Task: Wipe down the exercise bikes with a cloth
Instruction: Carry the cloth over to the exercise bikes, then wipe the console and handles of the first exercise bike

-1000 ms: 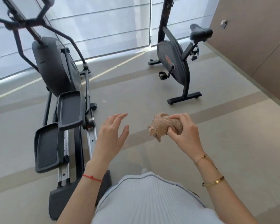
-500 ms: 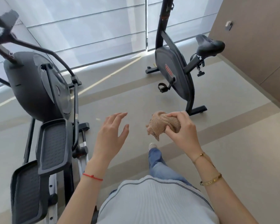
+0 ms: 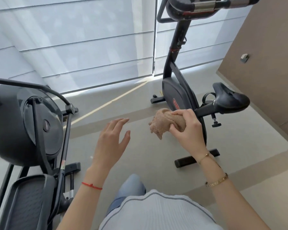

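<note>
A black upright exercise bike [image 3: 176,95] stands ahead on the right, its saddle [image 3: 229,98] pointing right and its handlebars [image 3: 204,4] at the top edge. My right hand [image 3: 186,128] is closed around a bunched tan cloth [image 3: 163,123], held in the air just in front of the bike's seat post, not touching it. My left hand [image 3: 111,141] hovers open to the left of the cloth, fingers spread, holding nothing. A black elliptical trainer [image 3: 23,127] stands at the left.
Pale window blinds [image 3: 83,44] cover the far wall. A brown panelled wall [image 3: 264,67] runs along the right. The grey floor [image 3: 123,103] lies between the two machines. The elliptical's foot pedal [image 3: 27,203] sits at the lower left beside my left arm.
I have walked forward: the upright bike is now much closer and larger, and the elliptical has slid back to my left. Both hands keep the same pose, the cloth still in my right.
</note>
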The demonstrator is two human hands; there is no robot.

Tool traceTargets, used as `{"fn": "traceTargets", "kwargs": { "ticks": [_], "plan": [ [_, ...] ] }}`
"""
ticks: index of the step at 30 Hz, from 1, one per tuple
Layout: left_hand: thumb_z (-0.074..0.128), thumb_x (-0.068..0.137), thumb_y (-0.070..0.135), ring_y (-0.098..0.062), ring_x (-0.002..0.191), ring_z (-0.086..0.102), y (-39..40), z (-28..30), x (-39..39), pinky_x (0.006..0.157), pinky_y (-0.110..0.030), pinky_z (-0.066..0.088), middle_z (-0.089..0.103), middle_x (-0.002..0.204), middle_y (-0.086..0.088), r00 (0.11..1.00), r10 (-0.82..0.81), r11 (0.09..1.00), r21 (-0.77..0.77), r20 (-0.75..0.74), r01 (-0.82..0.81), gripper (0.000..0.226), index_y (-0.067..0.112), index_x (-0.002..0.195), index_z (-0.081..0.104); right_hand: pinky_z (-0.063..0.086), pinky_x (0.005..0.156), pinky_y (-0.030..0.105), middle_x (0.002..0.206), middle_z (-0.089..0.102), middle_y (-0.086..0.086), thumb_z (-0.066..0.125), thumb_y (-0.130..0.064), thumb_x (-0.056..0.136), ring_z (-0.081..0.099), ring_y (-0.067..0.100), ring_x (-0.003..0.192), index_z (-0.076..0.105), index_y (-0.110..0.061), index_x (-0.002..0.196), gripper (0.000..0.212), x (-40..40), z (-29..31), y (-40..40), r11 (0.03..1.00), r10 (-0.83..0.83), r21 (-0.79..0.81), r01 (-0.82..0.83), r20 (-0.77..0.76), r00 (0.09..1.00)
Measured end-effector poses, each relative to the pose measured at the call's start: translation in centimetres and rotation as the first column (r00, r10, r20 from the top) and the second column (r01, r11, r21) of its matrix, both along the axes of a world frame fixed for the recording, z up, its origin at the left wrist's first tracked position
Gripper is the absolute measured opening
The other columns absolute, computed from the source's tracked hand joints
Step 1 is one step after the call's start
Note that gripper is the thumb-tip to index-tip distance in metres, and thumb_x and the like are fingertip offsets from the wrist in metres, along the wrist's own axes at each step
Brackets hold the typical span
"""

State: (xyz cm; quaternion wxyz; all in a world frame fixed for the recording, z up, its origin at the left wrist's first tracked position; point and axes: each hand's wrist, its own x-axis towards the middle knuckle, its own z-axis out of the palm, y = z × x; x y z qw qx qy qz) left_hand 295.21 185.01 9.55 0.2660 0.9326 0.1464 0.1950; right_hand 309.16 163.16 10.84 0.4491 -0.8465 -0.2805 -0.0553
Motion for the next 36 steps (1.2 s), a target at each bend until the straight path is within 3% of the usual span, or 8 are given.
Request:
{"fn": "traceTargets", "kwargs": {
  "ticks": [3, 10, 21, 26, 32, 36],
  "plan": [
    [0.057, 0.094, 0.024, -0.016, 0.119, 0.052, 2.7, -0.6, 5.9, 0.099, -0.035, 0.047, 0.058, 0.126, 0.004, 1.000, -0.026, 1.000, 0.002, -0.009, 0.026, 0.038, 0.019, 0.131, 0.055, 0.044, 0.089, 0.020, 0.105, 0.054, -0.002, 0.071, -0.011, 0.079, 0.055, 0.010, 0.098, 0.061, -0.018, 0.108, 0.032, 5.3, -0.5, 2.7, 0.999, -0.035, 0.012, 0.035, 0.013, 0.999],
    [0.055, 0.095, 0.027, -0.015, 0.122, 0.051, 9.4, -0.1, 21.5, 0.103, -0.037, 0.045, 0.057, 0.129, 0.004, 0.992, -0.127, 0.992, 0.017, 0.003, 0.127, 0.038, 0.019, 0.132, 0.054, 0.040, 0.082, 0.007, 0.103, 0.053, -0.003, 0.071, -0.007, 0.078, 0.052, -0.001, 0.096, 0.061, -0.018, 0.107, 0.032, 17.4, -1.2, 8.8, 0.988, -0.149, 0.043, 0.148, 0.012, 0.989],
    [0.054, 0.095, 0.027, -0.015, 0.122, 0.051, 17.2, 6.1, 47.9, 0.101, -0.038, 0.046, 0.058, 0.130, 0.005, 0.902, -0.422, 0.894, 0.208, 0.093, 0.397, 0.037, 0.019, 0.131, 0.055, 0.038, 0.080, 0.003, 0.104, 0.052, -0.002, 0.072, -0.008, 0.081, 0.050, -0.006, 0.094, 0.061, -0.013, 0.107, 0.029, 37.9, 4.3, 14.4, 0.887, -0.451, 0.179, 0.426, 0.139, 0.882],
    [0.054, 0.096, 0.026, -0.016, 0.122, 0.052, 16.4, 9.6, 57.0, 0.101, -0.038, 0.046, 0.058, 0.129, 0.004, 0.825, -0.541, 0.829, 0.270, 0.165, 0.490, 0.036, 0.018, 0.131, 0.055, 0.042, 0.075, 0.008, 0.104, 0.056, 0.003, 0.072, -0.011, 0.081, 0.053, 0.010, 0.089, 0.060, -0.009, 0.106, 0.028, 45.1, 7.9, 13.7, 0.813, -0.576, 0.257, 0.522, 0.225, 0.786],
    [0.051, 0.096, 0.029, -0.015, 0.125, 0.050, 13.4, 13.0, 63.8, 0.104, -0.038, 0.045, 0.057, 0.132, 0.003, 0.785, -0.572, 0.809, 0.318, 0.238, 0.493, 0.038, 0.018, 0.132, 0.054, 0.044, 0.074, 0.008, 0.108, 0.054, 0.006, 0.069, -0.014, 0.083, 0.052, 0.013, 0.093, 0.057, -0.003, 0.106, 0.028, 52.5, 12.5, 11.4, 0.713, -0.679, 0.455, 0.533, 0.259, 0.687],
    [0.051, 0.096, 0.029, -0.014, 0.127, 0.048, 11.1, 14.2, 66.8, 0.107, -0.037, 0.043, 0.056, 0.133, 0.003, 0.789, -0.555, 0.823, 0.315, 0.265, 0.473, 0.038, 0.018, 0.133, 0.053, 0.050, 0.076, 0.024, 0.106, 0.051, -0.002, 0.068, -0.022, 0.086, 0.052, 0.009, 0.092, 0.055, -0.006, 0.106, 0.029, 57.5, 13.9, 10.0, 0.698, -0.694, 0.496, 0.517, 0.286, 0.661]
  ]
}}
